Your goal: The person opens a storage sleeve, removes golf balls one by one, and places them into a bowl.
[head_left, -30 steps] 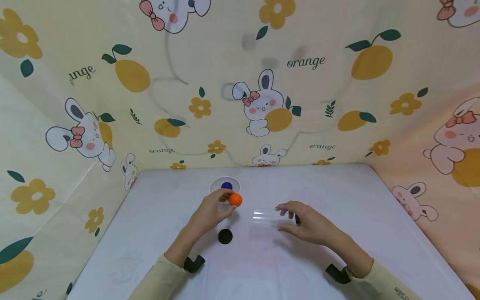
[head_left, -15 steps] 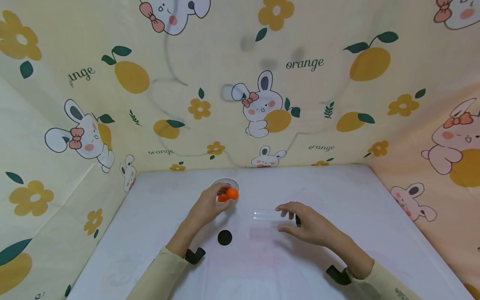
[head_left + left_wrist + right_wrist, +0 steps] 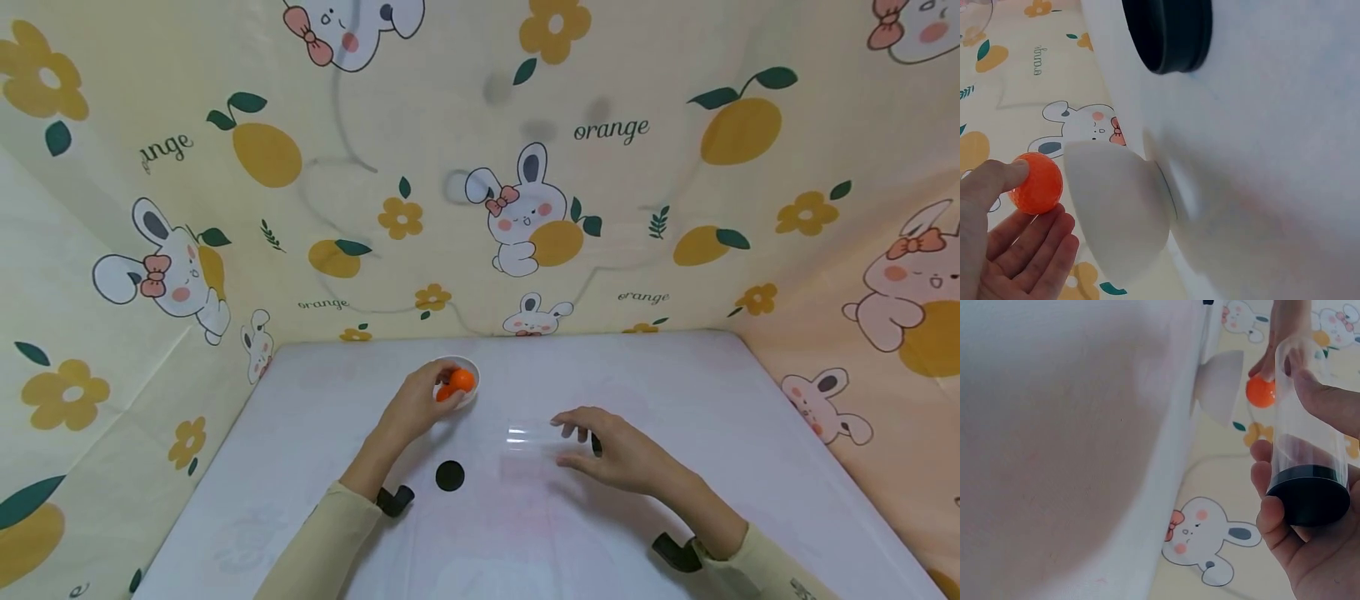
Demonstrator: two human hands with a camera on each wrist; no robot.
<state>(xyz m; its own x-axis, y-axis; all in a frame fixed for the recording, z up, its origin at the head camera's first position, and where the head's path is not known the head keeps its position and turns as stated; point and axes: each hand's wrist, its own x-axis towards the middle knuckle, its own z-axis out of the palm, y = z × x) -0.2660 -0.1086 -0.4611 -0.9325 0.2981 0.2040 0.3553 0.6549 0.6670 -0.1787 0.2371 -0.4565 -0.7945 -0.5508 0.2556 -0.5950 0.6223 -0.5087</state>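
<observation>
My left hand (image 3: 411, 410) pinches an orange ball (image 3: 462, 380) between thumb and fingers, over the white bowl (image 3: 1119, 209). Seen from the left wrist, the ball (image 3: 1036, 183) is just off the bowl's rim. More orange shows inside the bowl in the head view, partly covered by the fingers. My right hand (image 3: 618, 450) grips a clear tube (image 3: 525, 437) that lies sideways above the table, its far end pointing left. A black cap (image 3: 1310, 497) closes the tube's end near the palm. Nothing shows inside the tube.
A loose round black lid (image 3: 450, 476) lies on the white table (image 3: 480, 542) in front of the bowl, between the forearms. Patterned cloth walls (image 3: 420, 125) stand behind and on both sides of the table.
My left hand has moved back and slightly left with the orange ball, from in front of the bowl to over it. The blue ball seen in the bowl is now hidden. My right hand stays put.
</observation>
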